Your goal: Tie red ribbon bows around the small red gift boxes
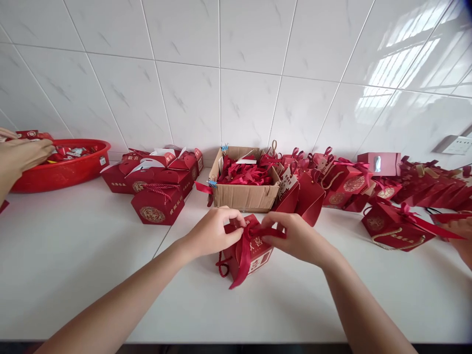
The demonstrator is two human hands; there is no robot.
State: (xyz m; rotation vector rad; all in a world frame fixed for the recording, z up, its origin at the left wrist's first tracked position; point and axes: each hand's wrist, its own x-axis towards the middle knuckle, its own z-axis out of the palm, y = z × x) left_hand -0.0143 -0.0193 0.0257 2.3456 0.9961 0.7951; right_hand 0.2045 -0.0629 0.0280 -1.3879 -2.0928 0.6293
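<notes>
A small red gift box (226,258) with gold lettering sits on the white table in front of me. Across its top lies a dark red ribbon (243,260), looped at the middle, with one tail hanging down the near side. My left hand (217,231) pinches the ribbon at the loop on the box's left. From the right, my right hand (289,236) grips the other ribbon end between thumb and fingers. A twisted red cord handle (222,265) droops at the box's left side.
A cardboard box (245,196) of ribbons stands behind. Several red gift boxes (158,204) are at the left, beside a red basin (66,174) of wrapped sweets with another person's hand (25,155) over it. More gift boxes (394,226) line the right, where another person's hand (460,236) holds a ribbon.
</notes>
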